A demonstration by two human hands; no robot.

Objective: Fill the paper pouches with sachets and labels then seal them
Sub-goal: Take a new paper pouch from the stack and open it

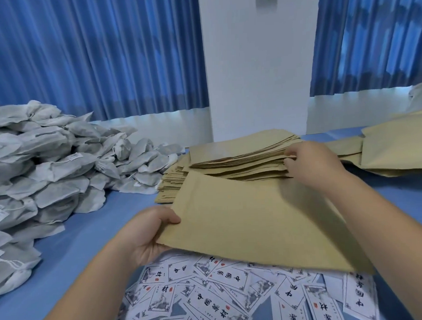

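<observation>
A single paper pouch (256, 220) is hovering over the loose labels (211, 302) at the tabletop's near edge, looking thin, light and floppy, best pinched at a corner or edge. The left hand (148, 237) is pinching its left edge, thumb on top. The right hand (311, 165) is curling its fingers into the pouch stack (241, 153) behind. Soft grey sachets (48, 171) are lying heaped along the left edge.

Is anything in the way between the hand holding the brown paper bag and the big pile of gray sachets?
Nothing visible. The left hand holds the paper pouch, and only bare blue table lies between it and the sachet pile to its left.
</observation>
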